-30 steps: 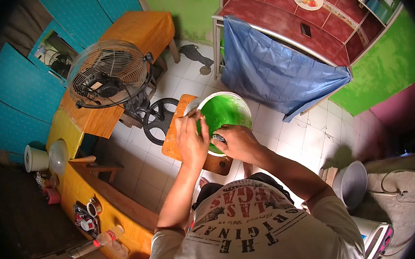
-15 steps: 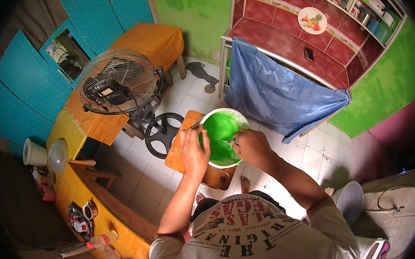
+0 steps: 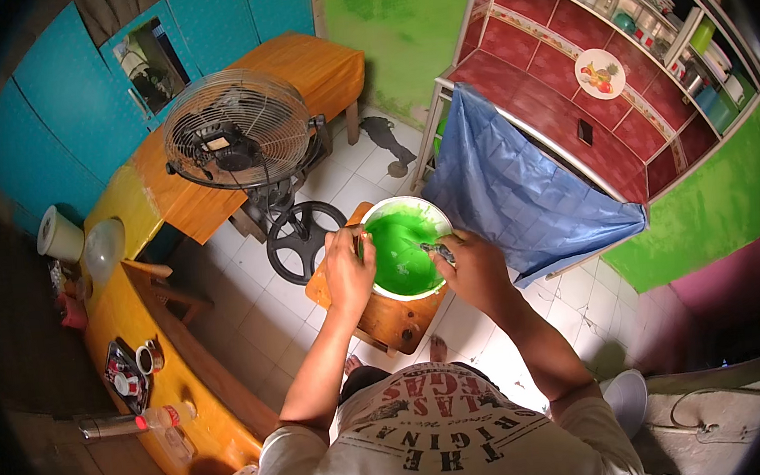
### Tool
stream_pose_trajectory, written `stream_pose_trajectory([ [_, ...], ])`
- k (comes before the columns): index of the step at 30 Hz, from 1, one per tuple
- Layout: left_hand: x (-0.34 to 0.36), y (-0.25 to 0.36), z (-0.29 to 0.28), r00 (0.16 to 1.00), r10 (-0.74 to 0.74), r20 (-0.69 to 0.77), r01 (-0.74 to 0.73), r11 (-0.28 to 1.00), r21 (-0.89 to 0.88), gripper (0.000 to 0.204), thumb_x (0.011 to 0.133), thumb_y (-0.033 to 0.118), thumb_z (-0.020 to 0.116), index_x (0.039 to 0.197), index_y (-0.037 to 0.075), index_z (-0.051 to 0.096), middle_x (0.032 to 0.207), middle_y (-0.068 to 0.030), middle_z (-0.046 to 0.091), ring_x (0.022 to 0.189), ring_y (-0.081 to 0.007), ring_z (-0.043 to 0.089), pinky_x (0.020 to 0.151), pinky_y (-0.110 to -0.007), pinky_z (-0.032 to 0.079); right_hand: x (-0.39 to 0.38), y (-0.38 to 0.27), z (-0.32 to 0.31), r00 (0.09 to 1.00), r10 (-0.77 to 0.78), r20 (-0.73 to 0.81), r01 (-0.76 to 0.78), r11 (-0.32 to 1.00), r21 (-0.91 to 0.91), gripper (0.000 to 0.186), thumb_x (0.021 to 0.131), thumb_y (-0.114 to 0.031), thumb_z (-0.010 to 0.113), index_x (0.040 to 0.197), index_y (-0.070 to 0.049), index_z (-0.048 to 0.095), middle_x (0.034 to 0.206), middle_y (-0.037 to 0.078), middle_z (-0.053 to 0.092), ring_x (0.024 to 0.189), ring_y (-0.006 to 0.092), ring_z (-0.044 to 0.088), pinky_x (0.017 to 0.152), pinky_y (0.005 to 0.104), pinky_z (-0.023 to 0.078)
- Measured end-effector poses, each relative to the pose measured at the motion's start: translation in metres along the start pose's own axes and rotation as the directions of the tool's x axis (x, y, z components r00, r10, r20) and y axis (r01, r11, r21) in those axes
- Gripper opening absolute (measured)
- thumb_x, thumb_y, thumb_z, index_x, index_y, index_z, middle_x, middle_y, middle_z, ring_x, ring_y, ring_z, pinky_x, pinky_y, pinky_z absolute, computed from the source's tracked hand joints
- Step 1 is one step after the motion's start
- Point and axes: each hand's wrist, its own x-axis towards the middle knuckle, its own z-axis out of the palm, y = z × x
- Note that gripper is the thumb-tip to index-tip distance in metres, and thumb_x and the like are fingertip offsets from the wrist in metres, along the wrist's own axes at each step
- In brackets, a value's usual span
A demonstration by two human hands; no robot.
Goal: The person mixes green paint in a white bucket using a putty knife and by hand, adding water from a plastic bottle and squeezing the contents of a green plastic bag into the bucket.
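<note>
A white round tub (image 3: 406, 203) stands on a small wooden stool (image 3: 393, 323) in front of me. Smooth bright green liquid (image 3: 403, 249) fills part of it, and green smears coat the inner wall. My left hand (image 3: 348, 262) grips the tub's left rim, thumb inside and fingers outside. On the right side my right hand (image 3: 478, 268) is closed round a utensil with a mottled grey handle (image 3: 438, 252), which slants into the green liquid. Its lower end is sunk, so its kind is hidden.
A black fan (image 3: 238, 137) on a round base stands left of the stool, by an orange table (image 3: 295, 61). A blue sheet (image 3: 519, 186) hangs from the red tiled counter (image 3: 520, 92) at the right. A yellow-orange bench (image 3: 190, 377) runs along the left with cups and bottles.
My right hand and the utensil have shifted slightly right across the tub. The left hand keeps its hold on the rim. The whole view has shifted slightly.
</note>
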Motion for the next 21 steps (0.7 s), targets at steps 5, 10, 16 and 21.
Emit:
stream_pose_trajectory([
  [5,0.001,-0.008,-0.007,0.992,-0.125,0.025,0.124,0.992,0.034,0.011,0.092,0.008,0.067,0.097,-0.002,0.067,0.091,-0.0181,0.07,0.091,-0.0368,0.063,0.079,-0.047,0.052,0.008,-0.005,-0.006,0.999,-0.003,0.041,0.0,0.997,0.074,0.021,0.091,-0.024,0.073,0.098,-0.004,0.071,0.09,0.012,0.069,0.081,0.0319,0.07,0.069,0.0432,0.055],
  [10,0.002,-0.017,-0.008,0.988,-0.153,0.014,0.151,0.986,0.072,0.011,0.091,0.007,0.067,0.097,-0.002,0.067,0.09,-0.0197,0.07,0.088,-0.0376,0.064,0.077,-0.047,0.053,0.013,-0.005,-0.003,0.999,-0.015,0.044,0.01,0.993,0.121,0.023,0.092,-0.025,0.072,0.098,-0.003,0.07,0.089,0.014,0.068,0.078,0.0344,0.069,0.067,0.044,0.054],
  [16,0.004,-0.017,-0.009,0.988,-0.154,0.02,0.151,0.983,0.102,0.011,0.09,0.007,0.068,0.096,-0.001,0.065,0.089,-0.0194,0.069,0.088,-0.0373,0.065,0.076,-0.048,0.053,0.023,-0.006,-0.002,0.999,-0.021,0.033,0.016,0.99,0.141,0.023,0.092,-0.025,0.073,0.097,-0.003,0.069,0.089,0.016,0.068,0.078,0.0372,0.069,0.067,0.0461,0.053],
  [21,0.003,-0.023,-0.006,0.988,-0.152,0.017,0.15,0.983,0.106,0.015,0.09,0.009,0.071,0.1,0.003,0.063,0.089,-0.0183,0.065,0.086,-0.0368,0.065,0.076,-0.047,0.052,0.03,-0.004,0.003,0.999,0.014,0.048,-0.021,0.989,0.143,0.022,0.092,-0.024,0.073,0.094,-0.003,0.069,0.088,0.015,0.068,0.08,0.0372,0.069,0.068,0.0465,0.054],
])
